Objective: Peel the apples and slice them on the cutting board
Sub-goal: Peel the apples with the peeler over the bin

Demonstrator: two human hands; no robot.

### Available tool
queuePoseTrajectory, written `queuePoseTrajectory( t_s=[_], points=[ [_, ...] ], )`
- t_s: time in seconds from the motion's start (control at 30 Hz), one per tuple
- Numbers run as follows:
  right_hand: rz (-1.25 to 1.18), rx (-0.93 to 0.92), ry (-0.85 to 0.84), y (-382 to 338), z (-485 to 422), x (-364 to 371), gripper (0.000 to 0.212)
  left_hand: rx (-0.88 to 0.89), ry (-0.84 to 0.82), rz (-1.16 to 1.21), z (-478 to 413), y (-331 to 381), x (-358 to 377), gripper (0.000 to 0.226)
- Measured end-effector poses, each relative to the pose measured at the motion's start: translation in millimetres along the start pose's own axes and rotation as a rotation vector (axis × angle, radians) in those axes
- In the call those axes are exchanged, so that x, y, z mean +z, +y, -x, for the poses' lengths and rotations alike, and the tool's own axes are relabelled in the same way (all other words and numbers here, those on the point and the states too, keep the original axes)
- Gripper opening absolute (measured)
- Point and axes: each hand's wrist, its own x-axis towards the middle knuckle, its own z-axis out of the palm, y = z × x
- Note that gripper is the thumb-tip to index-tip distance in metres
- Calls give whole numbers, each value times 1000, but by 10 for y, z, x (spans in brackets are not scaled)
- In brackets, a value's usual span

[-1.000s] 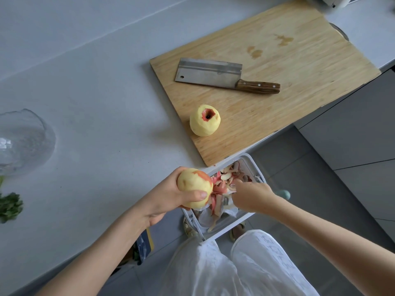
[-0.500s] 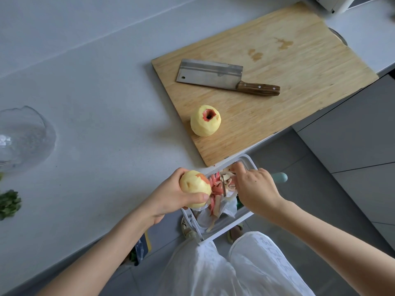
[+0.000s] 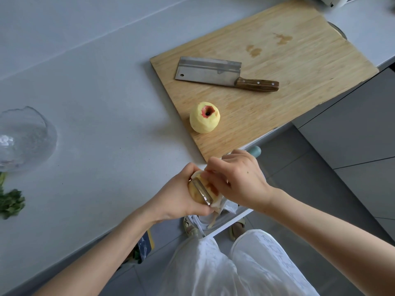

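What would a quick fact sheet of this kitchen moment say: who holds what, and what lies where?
left hand: holds a partly peeled apple at the counter's edge
right hand: grips the peeler, blade against that apple
cutting board: carries a bare apple with red skin around one end, and a cleaver lying flat, apart from it
under the hands: white bin, mostly hidden
counter, far left: glass bowl, green leaves
slicing: not started

Apple [image 3: 194, 194] in left hand [image 3: 177, 195]; peeler [image 3: 202, 192] against it, apparently in right hand [image 3: 239, 180].
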Motion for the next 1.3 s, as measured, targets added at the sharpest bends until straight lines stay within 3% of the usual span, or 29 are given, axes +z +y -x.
queuePoseTrajectory(
  t_s=[0.13,0.3,0.43,0.7,0.9,1.03,1.13,1.3],
  points=[
    [-78,70,16,12,56,15,18,13,-13,50,38,6,-22,60],
    [-98,141,42,74,112,10,29,15,-32,159,89,-11,-61,62],
    [-193,182,74,121,178,59,22,14,-39,229,111,0,-58,65],
    [-179,373,-19,298,496,272,30,53,9,338,175,-31,-121,70],
    [-171,469,-16,230,501,223,27,-10,25,225,115,-69,-150,69],
    [-123,297,96,17,280,68,28,-29,16,69,93,-101,-94,63],
    [-58,123,72,-83,172,115,30,-38,-26,62,69,-85,-60,65],
    [-78,159,103,-17,203,98,30,-47,-81,267,92,-115,-99,65]
  ],
)
